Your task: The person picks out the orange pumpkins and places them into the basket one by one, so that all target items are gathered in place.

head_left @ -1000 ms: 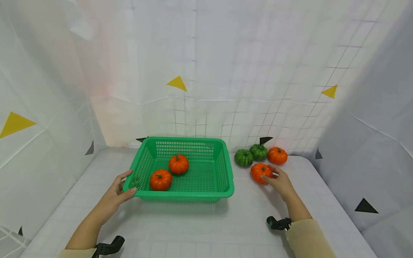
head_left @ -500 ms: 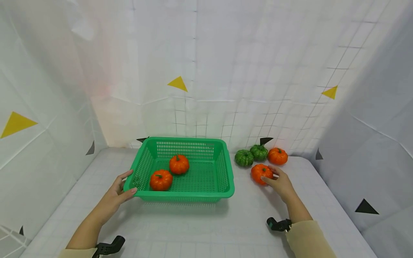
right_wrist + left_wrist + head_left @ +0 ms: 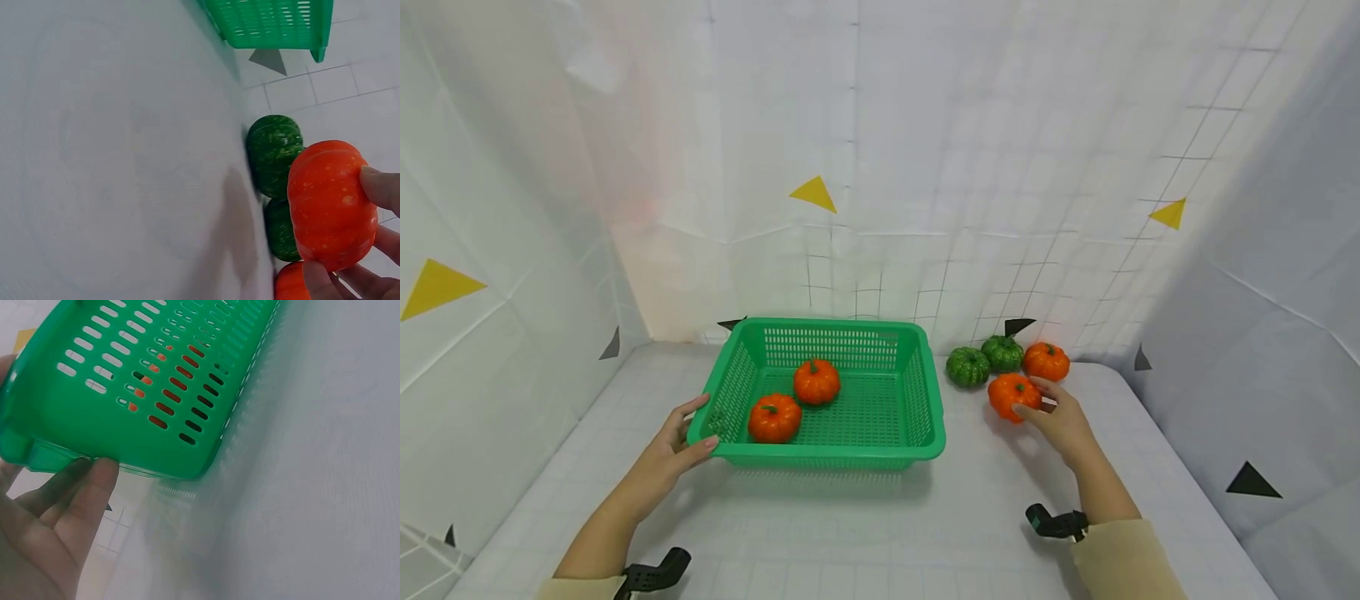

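My left hand (image 3: 662, 458) grips the near left corner of a green perforated plastic basket (image 3: 827, 451), thumb along the front and fingers at the left side. In the left wrist view, fingertips (image 3: 103, 472) meet the basket's edge under the rim. Two small orange pumpkins, one near the front left (image 3: 775, 419) and one further back (image 3: 817, 382), lie inside the basket. To the right of it, my right hand (image 3: 1063, 421) holds another orange pumpkin (image 3: 1009, 396) between thumb and fingers. The right wrist view shows this pumpkin (image 3: 331, 206) raised above the table, its shadow below.
Behind the held pumpkin, two green striped pumpkins (image 3: 967, 367) and one more orange pumpkin (image 3: 1047, 362) sit close together near the back wall. White sheeting (image 3: 887, 167) encloses the white table (image 3: 850, 533) at the back and both sides.
My right hand has lifted the orange pumpkin from the table and moved it slightly up and to the right. The left hand and basket have stayed in place.
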The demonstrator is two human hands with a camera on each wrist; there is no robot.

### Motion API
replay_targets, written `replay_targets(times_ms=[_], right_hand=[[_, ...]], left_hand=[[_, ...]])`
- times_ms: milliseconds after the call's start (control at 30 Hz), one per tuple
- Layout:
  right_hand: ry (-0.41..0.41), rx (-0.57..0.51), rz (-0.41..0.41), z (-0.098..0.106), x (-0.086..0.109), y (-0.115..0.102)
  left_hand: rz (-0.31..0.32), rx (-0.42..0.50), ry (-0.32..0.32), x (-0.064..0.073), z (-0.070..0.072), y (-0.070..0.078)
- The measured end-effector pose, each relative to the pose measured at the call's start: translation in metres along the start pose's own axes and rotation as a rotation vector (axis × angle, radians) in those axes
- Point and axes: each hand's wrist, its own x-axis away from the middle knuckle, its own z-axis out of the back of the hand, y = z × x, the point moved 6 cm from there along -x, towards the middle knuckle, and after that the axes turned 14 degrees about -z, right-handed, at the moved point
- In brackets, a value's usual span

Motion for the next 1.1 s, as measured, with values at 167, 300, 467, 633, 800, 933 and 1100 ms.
replay_targets(times_ms=[167, 300, 467, 633, 800, 933, 1100], right_hand=[[-0.001, 0.019, -0.006, 0.004, 0.009, -0.007], [-0.006, 0.017, 0.007, 0.006, 0.016, -0.013], [-0.019, 0.006, 0.039, 0.007, 0.024, -0.020], [-0.031, -0.005, 0.058, 0.007, 0.031, -0.027], [-0.040, 0.004, 0.087, 0.008, 0.041, -0.037], [-0.053, 0.024, 0.113, 0.007, 0.050, -0.047], [-0.060, 0.047, 0.152, 0.005, 0.060, -0.058]], left_hand=[[0.001, -0.002, -0.001, 0.000, 0.000, 0.001], [-0.006, -0.003, -0.003, 0.001, 0.000, 0.003], [-0.008, -0.006, -0.002, 0.001, 0.000, 0.002], [0.001, -0.014, 0.001, 0.001, 0.000, -0.001], [0.001, -0.006, 0.001, 0.001, 0.000, -0.001], [-0.003, -0.007, -0.001, 0.000, 0.000, 0.000], [0.007, -0.022, 0.003, 0.000, 0.000, 0.001]])
